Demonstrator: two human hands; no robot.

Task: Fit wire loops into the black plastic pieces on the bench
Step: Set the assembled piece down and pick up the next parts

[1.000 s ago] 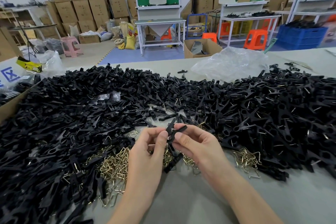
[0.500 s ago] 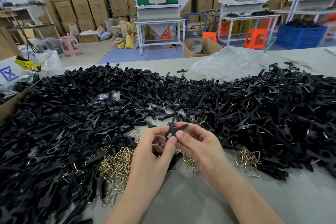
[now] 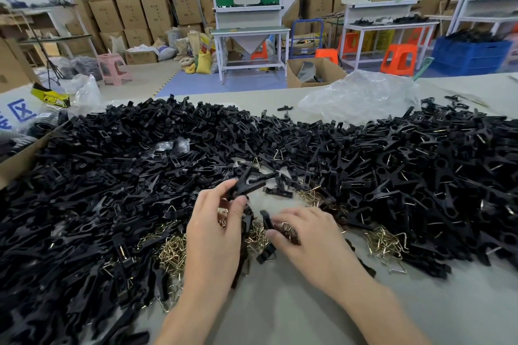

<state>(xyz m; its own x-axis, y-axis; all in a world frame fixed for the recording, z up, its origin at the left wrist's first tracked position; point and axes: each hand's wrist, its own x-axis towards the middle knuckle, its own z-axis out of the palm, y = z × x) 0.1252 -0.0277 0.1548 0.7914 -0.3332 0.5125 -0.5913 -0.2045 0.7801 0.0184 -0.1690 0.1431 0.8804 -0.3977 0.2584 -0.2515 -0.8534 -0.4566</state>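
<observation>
Black plastic is what the left hand (image 3: 215,235) has hold of: one forked black plastic piece (image 3: 248,185), pinched at its lower end between thumb and fingertips and lifted just clear of the heap; the right hand (image 3: 311,241) lies palm down close beside it, fingers curved onto the brass-coloured bent wire loops (image 3: 171,253) scattered under and around both hands, and whether it has already nipped one I cannot tell; the held piece looks light and stiff, with smooth faces that could slip, so a pinch across its flat sides, leaving the forked end free for the wire, seems the sound hold; the loops look thin, springy and apt to hook into their neighbours, so one is probably best taken by a single straight leg and drawn out rather than scooped; to the left spreads a deep pile of loose black plastic pieces (image 3: 84,204); to the right a second black pile glinting with wire (image 3: 420,176), likely pieces already fitted; nearest the person the pale grey desk (image 3: 294,314) shows bare; beyond the piles sits a crumpled clear plastic bag (image 3: 358,98); a brown cardboard box (image 3: 16,161) meets the left edge.
</observation>
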